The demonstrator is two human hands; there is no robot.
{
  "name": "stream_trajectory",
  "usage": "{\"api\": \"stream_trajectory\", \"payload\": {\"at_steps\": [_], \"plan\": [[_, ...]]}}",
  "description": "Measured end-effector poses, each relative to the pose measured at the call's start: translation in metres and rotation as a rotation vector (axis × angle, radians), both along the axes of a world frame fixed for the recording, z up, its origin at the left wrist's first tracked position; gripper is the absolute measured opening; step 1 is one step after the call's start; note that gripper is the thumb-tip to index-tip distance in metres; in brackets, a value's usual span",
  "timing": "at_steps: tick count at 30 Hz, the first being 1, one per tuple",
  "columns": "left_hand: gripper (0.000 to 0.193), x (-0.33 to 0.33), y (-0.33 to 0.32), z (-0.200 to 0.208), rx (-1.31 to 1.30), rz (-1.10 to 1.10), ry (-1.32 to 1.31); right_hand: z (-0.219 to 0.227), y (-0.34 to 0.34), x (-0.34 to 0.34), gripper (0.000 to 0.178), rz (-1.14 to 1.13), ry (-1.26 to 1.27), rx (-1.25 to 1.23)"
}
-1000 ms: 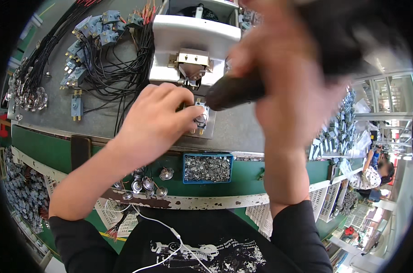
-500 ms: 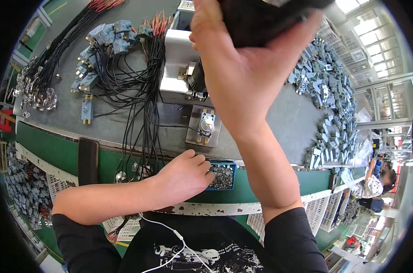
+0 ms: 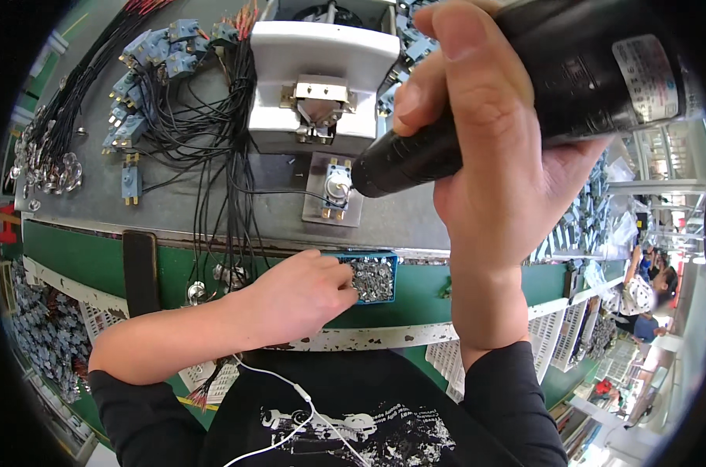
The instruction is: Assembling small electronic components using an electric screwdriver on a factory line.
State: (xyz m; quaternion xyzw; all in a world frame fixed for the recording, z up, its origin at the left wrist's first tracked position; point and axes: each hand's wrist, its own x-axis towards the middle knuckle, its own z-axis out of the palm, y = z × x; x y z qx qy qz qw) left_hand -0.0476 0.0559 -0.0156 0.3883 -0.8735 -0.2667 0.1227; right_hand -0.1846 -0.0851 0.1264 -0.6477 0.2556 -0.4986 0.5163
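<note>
My right hand [image 3: 497,148] is wrapped round a black electric screwdriver [image 3: 555,86], a thick cylinder with a pale label. Its narrow nose tilts down to the left, beside a small grey-blue switch [image 3: 338,185] with a round metal centre and brass tabs. That switch sits on a square metal block [image 3: 312,204], and a black wire runs from it to the left. Over the left end of a blue tray [image 3: 393,282] of small metal parts, my left hand [image 3: 302,296] is closed with fingers curled. What it may hold is hidden.
A white-fronted machine [image 3: 322,58] stands behind the block. Black wires [image 3: 232,148] with more grey-blue switches [image 3: 131,179] lie to its left. Loose grey parts [image 3: 583,206] spread at the right. Below the table edge are white crates [image 3: 547,348]; another person [image 3: 641,296] is far right.
My right hand has brought the screwdriver down and tilted it, its nose now near the switch. The view has shifted slightly, uncovering the machine. My left hand stays by the tray.
</note>
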Motion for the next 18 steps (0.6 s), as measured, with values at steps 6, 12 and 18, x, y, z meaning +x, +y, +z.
{"api": "stream_trajectory", "payload": {"at_steps": [6,12,18], "plan": [[0.008,0.018,-0.022,0.031,-0.322,0.405,0.134,-0.019,-0.005,-0.010,0.024,-0.022,-0.066,-0.062],[0.013,0.035,-0.050,0.019,-0.476,0.496,0.040,-0.030,-0.007,-0.008,0.022,0.013,-0.149,-0.143],[0.013,0.035,-0.051,0.016,-0.375,0.510,0.066,-0.043,-0.009,-0.003,0.021,0.038,-0.214,-0.223]]}}
